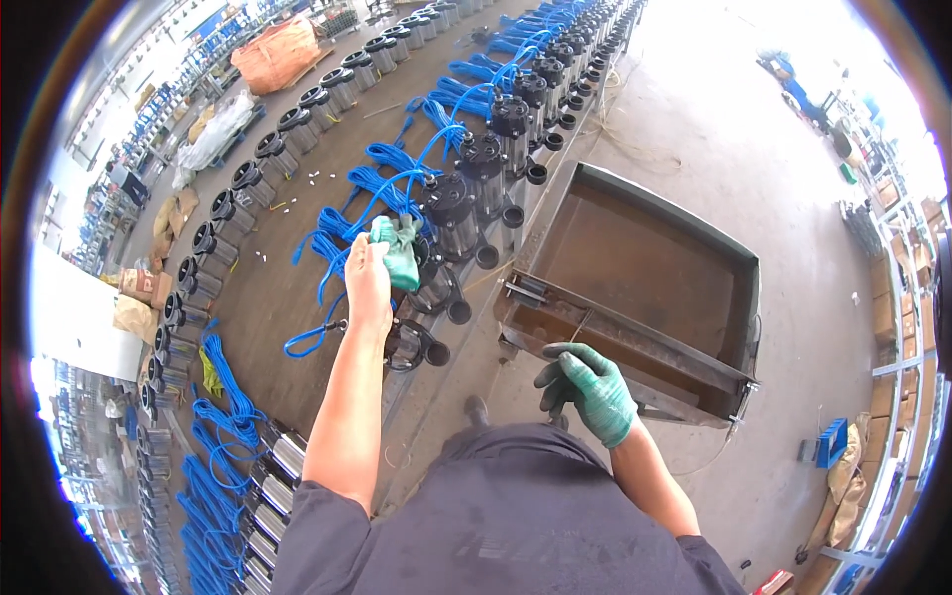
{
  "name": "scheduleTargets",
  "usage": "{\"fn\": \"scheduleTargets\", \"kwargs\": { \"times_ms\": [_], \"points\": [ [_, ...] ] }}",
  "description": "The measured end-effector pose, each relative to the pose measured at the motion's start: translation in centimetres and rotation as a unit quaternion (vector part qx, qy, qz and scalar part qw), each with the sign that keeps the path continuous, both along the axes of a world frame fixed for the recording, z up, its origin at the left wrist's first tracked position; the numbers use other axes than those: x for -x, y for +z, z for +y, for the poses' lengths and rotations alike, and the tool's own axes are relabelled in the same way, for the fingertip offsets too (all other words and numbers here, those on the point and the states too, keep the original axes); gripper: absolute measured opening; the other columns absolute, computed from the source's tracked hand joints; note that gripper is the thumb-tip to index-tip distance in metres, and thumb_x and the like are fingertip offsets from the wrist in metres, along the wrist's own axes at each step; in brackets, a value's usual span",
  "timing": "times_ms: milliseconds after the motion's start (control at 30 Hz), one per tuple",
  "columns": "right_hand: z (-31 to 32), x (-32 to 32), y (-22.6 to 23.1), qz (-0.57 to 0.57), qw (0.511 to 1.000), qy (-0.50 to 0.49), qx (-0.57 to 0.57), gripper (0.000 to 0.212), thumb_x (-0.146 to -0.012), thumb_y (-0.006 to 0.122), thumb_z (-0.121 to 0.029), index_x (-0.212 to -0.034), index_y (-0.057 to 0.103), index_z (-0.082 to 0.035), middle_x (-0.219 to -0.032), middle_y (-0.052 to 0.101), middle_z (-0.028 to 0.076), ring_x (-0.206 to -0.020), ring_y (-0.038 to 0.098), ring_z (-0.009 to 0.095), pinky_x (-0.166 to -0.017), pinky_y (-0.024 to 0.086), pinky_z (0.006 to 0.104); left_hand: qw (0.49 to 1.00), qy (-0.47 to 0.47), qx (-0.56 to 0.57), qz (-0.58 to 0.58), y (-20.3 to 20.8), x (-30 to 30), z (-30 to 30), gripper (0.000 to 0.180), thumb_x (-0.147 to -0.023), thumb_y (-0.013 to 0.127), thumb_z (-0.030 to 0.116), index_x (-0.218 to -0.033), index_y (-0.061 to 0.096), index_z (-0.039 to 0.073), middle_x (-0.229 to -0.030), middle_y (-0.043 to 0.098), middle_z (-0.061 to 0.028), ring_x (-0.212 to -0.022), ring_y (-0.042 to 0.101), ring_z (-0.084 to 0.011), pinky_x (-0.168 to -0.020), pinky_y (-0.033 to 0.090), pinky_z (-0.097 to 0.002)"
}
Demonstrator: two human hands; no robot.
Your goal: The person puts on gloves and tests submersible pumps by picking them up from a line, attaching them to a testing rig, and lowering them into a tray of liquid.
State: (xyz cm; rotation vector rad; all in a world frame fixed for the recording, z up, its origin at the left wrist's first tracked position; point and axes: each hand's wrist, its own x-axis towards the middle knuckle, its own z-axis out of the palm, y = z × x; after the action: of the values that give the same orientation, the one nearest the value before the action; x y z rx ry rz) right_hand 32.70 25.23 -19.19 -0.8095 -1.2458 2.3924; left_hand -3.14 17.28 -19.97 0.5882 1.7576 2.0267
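Observation:
My left hand [368, 281] is bare and reaches forward over the row of pumps. It is closed around a bunched green glove [400, 255], which hangs beside a dark upright pump [455, 216] with a steel body. Fingers under the glove are partly hidden. A green glove with dark finger parts covers my right hand [593, 389]. That hand hovers by the near edge of a rusty metal trough [645, 243], its fingers loosely bent and apart, with nothing plainly between them. Shorter pump [405, 345] stands below my left wrist.
Blue coiled cables [332, 236] lie along the left of the pump row, which runs far back. Another row of steel pump bodies [233, 210] curves along the left. Shelving with cardboard boxes [881, 307] and a blue bin [831, 443] stand at right.

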Motion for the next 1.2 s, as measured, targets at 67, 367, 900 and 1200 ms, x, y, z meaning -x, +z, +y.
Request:
{"fn": "scheduleTargets", "kwargs": {
  "times_ms": [67,367,900,1200],
  "points": [
    [-0.1,0.0,0.5,0.014,1.0,-0.004,0.001,0.035,-0.11,0.058,-0.025,-0.136,0.062,-0.003,-0.102,0.074,0.014,-0.08,0.073,0.022,-0.069,0.059,0.033,0.973,-0.097,-0.169,-0.126,3.1,-1.8,-0.8,0.052,-0.088,0.051,0.009,-0.138,0.056,-0.005,-0.127,0.069,-0.0156,-0.112,0.071,-0.0265,-0.1,0.057,-0.0397],
    [-2.2,0.5,4.2,-0.018,0.926,-0.065,-0.371,0.028,-0.096,0.07,0.001,-0.122,0.071,-0.008,-0.102,0.072,0.004,-0.078,0.069,0.013,-0.067,0.057,0.0269,0.913,-0.254,-0.159,-0.277,5.2,-9.3,-2.4,0.052,-0.093,0.057,0.018,-0.138,0.057,-0.006,-0.134,0.066,-0.0241,-0.121,0.067,-0.0361,-0.109,0.051,-0.0497],
    [-1.5,2.5,2.1,-0.18,0.88,-0.029,-0.438,0.018,-0.098,0.074,-0.02,-0.106,0.072,-0.004,-0.09,0.075,0.017,-0.07,0.071,0.03,-0.068,0.056,0.0402,0.941,-0.237,0.155,-0.187,0.6,-16.7,-1.4,0.052,-0.112,0.042,0.043,-0.131,0.067,0.002,-0.113,0.072,-0.0063,-0.1,0.066,-0.0145,-0.096,0.051,-0.0351],
    [-1.9,1.4,-0.4,-0.111,0.968,0.016,-0.226,0.017,-0.102,0.071,-0.018,-0.116,0.071,-0.009,-0.089,0.07,0.001,-0.076,0.061,0.007,-0.068,0.054,0.0271,0.935,-0.324,0.106,-0.103,-1.6,-17.5,-2.7,0.02,-0.105,0.057,0.006,-0.122,0.065,-0.002,-0.099,0.071,-0.006,-0.083,0.068,-0.0126,-0.071,0.058,-0.0296]
  ]
}}
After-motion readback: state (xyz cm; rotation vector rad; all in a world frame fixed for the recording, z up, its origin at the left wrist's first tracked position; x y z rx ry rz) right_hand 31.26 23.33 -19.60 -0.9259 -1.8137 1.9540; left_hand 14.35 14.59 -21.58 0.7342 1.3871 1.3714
